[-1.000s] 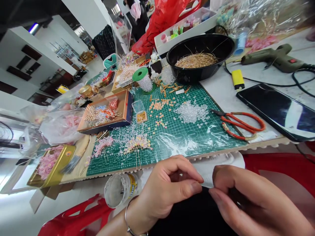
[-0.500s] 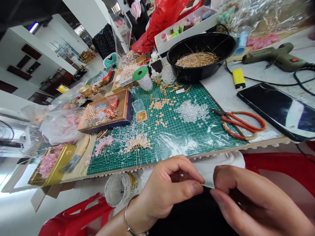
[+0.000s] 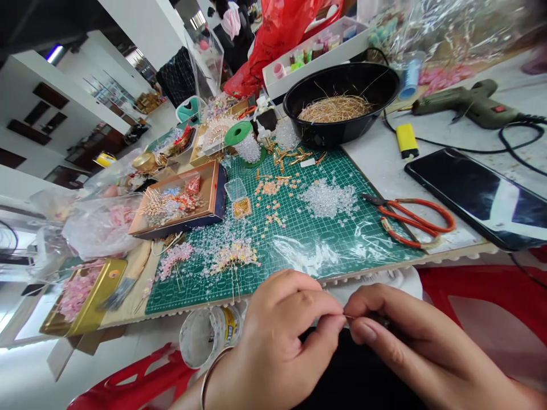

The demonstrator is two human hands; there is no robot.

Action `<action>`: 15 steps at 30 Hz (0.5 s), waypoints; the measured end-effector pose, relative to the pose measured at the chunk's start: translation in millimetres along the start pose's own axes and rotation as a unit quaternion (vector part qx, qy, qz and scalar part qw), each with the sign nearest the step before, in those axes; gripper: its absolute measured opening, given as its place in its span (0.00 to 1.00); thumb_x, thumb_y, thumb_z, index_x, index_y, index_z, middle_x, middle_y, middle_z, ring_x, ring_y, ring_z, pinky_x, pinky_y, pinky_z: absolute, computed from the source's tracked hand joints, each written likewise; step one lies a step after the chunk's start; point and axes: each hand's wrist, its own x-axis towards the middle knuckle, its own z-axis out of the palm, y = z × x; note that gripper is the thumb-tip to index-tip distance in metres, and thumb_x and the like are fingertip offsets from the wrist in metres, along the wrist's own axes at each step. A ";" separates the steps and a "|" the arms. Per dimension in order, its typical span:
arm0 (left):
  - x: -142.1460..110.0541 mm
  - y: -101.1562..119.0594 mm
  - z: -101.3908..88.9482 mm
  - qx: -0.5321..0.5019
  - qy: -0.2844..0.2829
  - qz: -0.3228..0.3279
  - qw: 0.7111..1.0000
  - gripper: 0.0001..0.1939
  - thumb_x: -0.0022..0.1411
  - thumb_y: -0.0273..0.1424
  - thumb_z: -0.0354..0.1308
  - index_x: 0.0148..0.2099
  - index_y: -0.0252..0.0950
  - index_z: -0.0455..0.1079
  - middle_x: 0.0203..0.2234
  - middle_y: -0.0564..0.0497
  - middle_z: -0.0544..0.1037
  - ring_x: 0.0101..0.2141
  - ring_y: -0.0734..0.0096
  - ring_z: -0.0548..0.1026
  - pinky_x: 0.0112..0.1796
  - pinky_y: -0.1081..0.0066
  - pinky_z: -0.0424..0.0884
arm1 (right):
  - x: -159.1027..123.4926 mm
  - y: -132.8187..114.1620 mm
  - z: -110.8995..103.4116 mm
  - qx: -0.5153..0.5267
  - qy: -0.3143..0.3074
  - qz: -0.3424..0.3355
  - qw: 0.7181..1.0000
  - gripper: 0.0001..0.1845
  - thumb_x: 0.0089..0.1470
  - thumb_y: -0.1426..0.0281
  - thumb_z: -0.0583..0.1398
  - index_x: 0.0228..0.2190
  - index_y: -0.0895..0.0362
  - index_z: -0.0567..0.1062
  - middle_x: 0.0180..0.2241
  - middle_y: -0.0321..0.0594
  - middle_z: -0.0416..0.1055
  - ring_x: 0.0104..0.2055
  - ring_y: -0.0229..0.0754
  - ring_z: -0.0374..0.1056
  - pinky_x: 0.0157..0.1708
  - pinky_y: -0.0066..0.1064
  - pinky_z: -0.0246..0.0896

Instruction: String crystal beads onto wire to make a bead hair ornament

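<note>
Fine wire (image 3: 348,316) spanned the small gap between the hands in the head view, just off the near edge of the green cutting mat (image 3: 294,247). The left hand (image 3: 284,336) and right hand (image 3: 416,336) each pinched it, thumb against forefinger. Fingertip shaping or twisting seemed in hand; the next move probably called for firm, close pinches and even tension.
</note>
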 end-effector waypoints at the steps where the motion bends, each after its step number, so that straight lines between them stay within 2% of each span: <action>1: 2.4 -0.7 1.3 0.005 -0.003 -0.001 1.000 0.05 0.58 0.20 0.62 0.35 0.35 0.76 0.30 0.50 0.77 0.32 0.74 0.76 0.36 0.74 0.72 | 0.1 1.5 -0.9 -0.003 -0.001 -0.004 1.000 0.11 0.64 0.64 0.54 0.31 0.51 0.73 0.25 0.33 0.75 0.26 0.36 0.73 0.24 0.21 0.70; 5: 13.9 -3.1 5.6 -0.002 -0.027 -0.007 1.000 0.06 0.57 0.19 0.60 0.34 0.35 0.74 0.29 0.51 0.77 0.32 0.75 0.75 0.36 0.75 0.71 | 0.5 8.9 -5.0 -0.031 0.024 -0.041 0.998 0.08 0.63 0.72 0.52 0.35 0.50 0.70 0.30 0.33 0.75 0.31 0.35 0.74 0.30 0.21 0.72; 8: 22.3 -2.9 8.6 -0.010 -0.044 -0.008 0.999 0.06 0.57 0.19 0.60 0.33 0.35 0.73 0.29 0.52 0.77 0.32 0.76 0.75 0.37 0.75 0.71 | 3.3 13.5 -8.1 -0.037 0.053 -0.055 0.996 0.05 0.62 0.72 0.53 0.38 0.50 0.68 0.32 0.34 0.74 0.36 0.37 0.75 0.34 0.23 0.74; 10: 27.1 -2.5 10.5 -0.018 -0.056 -0.013 0.998 0.06 0.57 0.19 0.60 0.33 0.35 0.73 0.29 0.52 0.77 0.32 0.77 0.75 0.37 0.75 0.71 | 6.7 15.2 -10.8 -0.019 0.045 -0.053 0.997 0.03 0.63 0.70 0.55 0.36 0.50 0.68 0.31 0.33 0.74 0.34 0.36 0.75 0.33 0.23 0.73; 12: 32.3 -4.3 11.8 -0.030 -0.074 -0.021 0.997 0.05 0.58 0.20 0.61 0.33 0.35 0.73 0.29 0.52 0.77 0.32 0.77 0.75 0.37 0.76 0.71 | 10.2 16.2 -14.0 0.001 0.037 -0.055 0.998 0.05 0.63 0.71 0.55 0.34 0.51 0.68 0.30 0.32 0.74 0.31 0.34 0.73 0.31 0.22 0.72; 15: 44.8 -17.5 12.8 -0.036 -0.096 -0.043 0.994 0.04 0.62 0.25 0.62 0.38 0.38 0.76 0.33 0.53 0.79 0.35 0.76 0.76 0.39 0.75 0.73 | 12.7 17.8 -18.8 0.012 0.062 -0.056 0.996 0.06 0.63 0.72 0.55 0.33 0.51 0.68 0.28 0.31 0.73 0.29 0.33 0.72 0.29 0.21 0.70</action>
